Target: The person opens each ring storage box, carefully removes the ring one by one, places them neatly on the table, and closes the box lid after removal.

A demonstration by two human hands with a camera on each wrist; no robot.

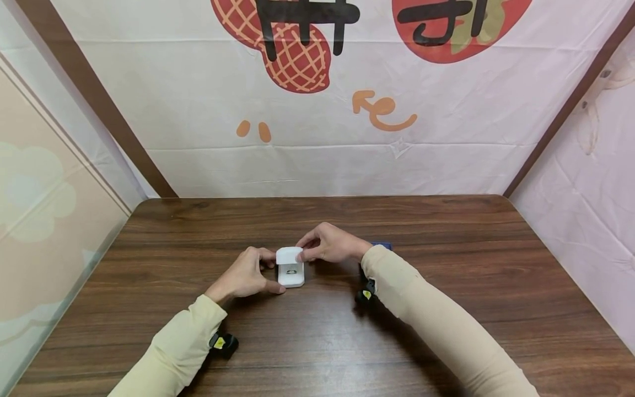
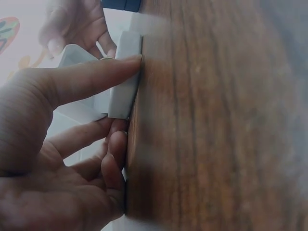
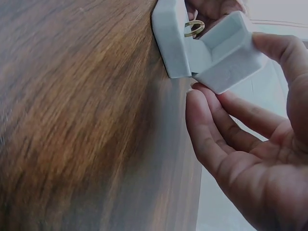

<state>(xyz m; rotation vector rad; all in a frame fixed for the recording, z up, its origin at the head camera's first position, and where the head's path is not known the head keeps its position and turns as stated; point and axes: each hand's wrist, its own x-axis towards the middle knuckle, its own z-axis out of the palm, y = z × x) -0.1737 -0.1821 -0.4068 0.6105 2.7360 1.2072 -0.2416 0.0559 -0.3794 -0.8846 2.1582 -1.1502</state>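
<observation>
A small white ring box (image 1: 291, 280) sits on the table with its lid (image 1: 289, 255) raised. Inside stands a gold-coloured ring (image 3: 195, 28), upright in the white insert. My left hand (image 1: 246, 274) grips the base from the left, thumb at the front corner and fingers toward the back. On the other side, my right hand (image 1: 333, 245) holds the lid between thumb and fingers. The right wrist view shows that thumb (image 3: 274, 45) on the lid's outer edge, with the fingers bent by the hinge side.
The brown wood-grain table (image 1: 317, 342) runs back to a printed white cloth wall (image 1: 317, 171). Partly hidden behind my right wrist is a dark blue object (image 1: 382, 245). Black wrist cameras hang under both sleeves, close to the tabletop.
</observation>
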